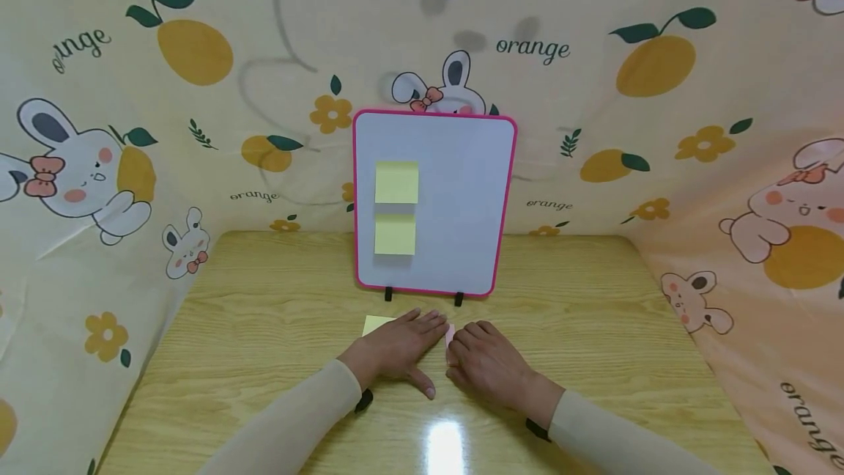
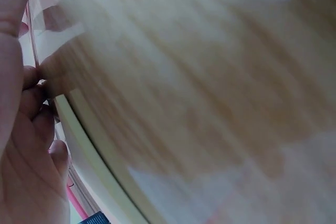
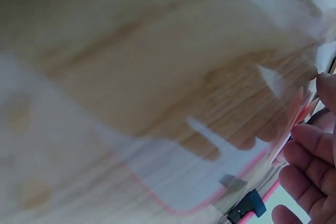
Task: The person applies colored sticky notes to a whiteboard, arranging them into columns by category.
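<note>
My left hand [image 1: 402, 347] lies over the table with its fingers stretched out, its fingertips at the left edge of some pink sticky notes [image 1: 450, 337]. Part of a yellow sticky note pad [image 1: 376, 324] shows beyond this hand; the rest is covered. In the left wrist view the pad [image 2: 100, 163] appears as a thin slab beside the fingers. My right hand [image 1: 491, 361] has curled fingers and pinches the pink notes at their right side. The right wrist view shows the pink sheets [image 3: 298, 121] fanned slightly apart at the fingertips.
Behind the hands stands a whiteboard [image 1: 461, 196] with a pink frame, on black feet [image 1: 458, 299]. An upper yellow note [image 1: 397, 182] and a lower yellow note [image 1: 395, 234] stick to its left half. Patterned cloth [image 1: 409, 13] encloses the wooden table [image 1: 264, 314].
</note>
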{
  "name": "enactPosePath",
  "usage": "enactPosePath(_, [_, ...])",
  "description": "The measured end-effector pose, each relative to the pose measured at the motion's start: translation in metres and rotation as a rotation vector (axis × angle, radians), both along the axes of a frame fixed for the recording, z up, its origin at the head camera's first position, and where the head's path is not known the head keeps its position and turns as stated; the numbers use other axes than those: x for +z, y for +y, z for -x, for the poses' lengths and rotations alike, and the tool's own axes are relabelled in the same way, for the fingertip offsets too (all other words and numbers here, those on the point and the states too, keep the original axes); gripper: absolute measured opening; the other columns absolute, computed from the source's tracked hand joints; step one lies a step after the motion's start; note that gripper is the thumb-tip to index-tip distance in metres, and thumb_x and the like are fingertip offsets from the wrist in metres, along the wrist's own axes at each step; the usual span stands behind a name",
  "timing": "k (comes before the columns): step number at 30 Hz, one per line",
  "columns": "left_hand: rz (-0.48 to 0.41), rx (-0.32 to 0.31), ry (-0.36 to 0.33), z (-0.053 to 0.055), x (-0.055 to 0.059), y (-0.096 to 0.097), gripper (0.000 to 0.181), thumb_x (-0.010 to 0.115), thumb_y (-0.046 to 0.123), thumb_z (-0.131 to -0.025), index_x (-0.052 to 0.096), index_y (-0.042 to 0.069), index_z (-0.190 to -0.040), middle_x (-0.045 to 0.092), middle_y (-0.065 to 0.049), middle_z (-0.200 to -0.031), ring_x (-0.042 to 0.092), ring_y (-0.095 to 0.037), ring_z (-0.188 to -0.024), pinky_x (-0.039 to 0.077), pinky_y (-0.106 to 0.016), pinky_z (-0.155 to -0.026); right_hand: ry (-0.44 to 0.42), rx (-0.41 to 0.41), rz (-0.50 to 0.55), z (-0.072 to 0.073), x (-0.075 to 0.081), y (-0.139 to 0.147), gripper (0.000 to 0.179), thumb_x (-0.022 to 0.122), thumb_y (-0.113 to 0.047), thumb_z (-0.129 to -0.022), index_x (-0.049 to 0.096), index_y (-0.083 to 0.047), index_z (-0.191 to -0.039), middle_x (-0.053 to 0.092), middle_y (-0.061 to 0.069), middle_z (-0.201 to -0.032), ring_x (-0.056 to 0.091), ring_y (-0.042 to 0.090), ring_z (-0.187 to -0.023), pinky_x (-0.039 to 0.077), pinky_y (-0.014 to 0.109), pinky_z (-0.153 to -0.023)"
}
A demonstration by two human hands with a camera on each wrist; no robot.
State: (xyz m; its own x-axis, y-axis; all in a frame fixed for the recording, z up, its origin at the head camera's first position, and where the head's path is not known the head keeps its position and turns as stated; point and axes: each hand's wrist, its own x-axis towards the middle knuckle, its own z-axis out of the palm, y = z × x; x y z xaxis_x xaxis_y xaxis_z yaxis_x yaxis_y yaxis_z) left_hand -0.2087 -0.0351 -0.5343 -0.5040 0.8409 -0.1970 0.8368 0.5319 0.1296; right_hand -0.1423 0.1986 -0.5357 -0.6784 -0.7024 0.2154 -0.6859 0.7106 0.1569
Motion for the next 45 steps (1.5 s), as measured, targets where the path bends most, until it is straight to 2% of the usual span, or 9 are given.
enactPosePath(9, [0.002, 0.001, -0.008, -0.0007, 0.0016, 0.0009, 0.125, 0.062, 0.089, -0.077, 0.025, 0.012, -0.169, 0.021, -0.003, -0.177, 0.016, -0.018, -0.164, 0.015, -0.040, -0.136, -0.010, -0.016, 0.009, 0.0006, 0.0038, -0.0009, 0.020, 0.073, -0.039, -0.099, 0.066, -0.021, -0.095, 0.067, -0.005, -0.099, 0.063, 0.018, -0.103, 0.055, 0.040, -0.097])
enactPosePath(16, [0.008, 0.002, -0.011, -0.0013, 0.0021, 0.0016, 0.124, 0.062, 0.088, -0.078, 0.025, 0.012, -0.169, 0.021, -0.004, -0.177, 0.017, -0.019, -0.164, 0.016, -0.040, -0.136, -0.041, -0.035, 0.026, 0.0016, 0.0031, -0.0001, 0.016, 0.069, -0.035, -0.103, 0.070, -0.019, -0.097, 0.069, -0.005, -0.100, 0.062, 0.017, -0.103, 0.054, 0.041, -0.094])
enactPosePath(25, [0.014, 0.011, -0.023, -0.0019, 0.0039, 0.0008, 0.125, 0.061, 0.088, -0.078, 0.024, 0.012, -0.169, 0.020, -0.003, -0.177, 0.016, -0.017, -0.164, 0.015, -0.038, -0.136, -0.022, -0.027, 0.074, 0.0009, 0.0053, 0.0022, 0.016, 0.074, -0.032, -0.100, 0.072, -0.018, -0.094, 0.072, -0.004, -0.099, 0.063, 0.017, -0.098, 0.055, 0.040, -0.090])
enactPosePath(34, [0.009, 0.009, -0.034, -0.0031, 0.0051, -0.0006, 0.124, 0.061, 0.087, -0.079, 0.023, 0.013, -0.169, 0.019, -0.002, -0.177, 0.015, -0.017, -0.164, 0.015, -0.039, -0.136, -0.056, -0.047, 0.043, 0.0020, 0.0067, 0.0025, 0.017, 0.072, -0.034, -0.101, 0.074, -0.017, -0.099, 0.073, -0.004, -0.102, 0.063, 0.017, -0.100, 0.054, 0.039, -0.090])
enactPosePath(45, [0.009, 0.015, -0.046, -0.0022, 0.0048, -0.0002, 0.123, 0.061, 0.087, -0.079, 0.022, 0.014, -0.170, 0.018, -0.001, -0.177, 0.014, -0.017, -0.165, 0.015, -0.039, -0.136, -0.004, -0.036, 0.027, 0.0024, 0.0068, 0.0018, 0.019, 0.073, -0.033, -0.101, 0.077, -0.014, -0.102, 0.073, -0.003, -0.101, 0.063, 0.018, -0.099, 0.054, 0.040, -0.089])
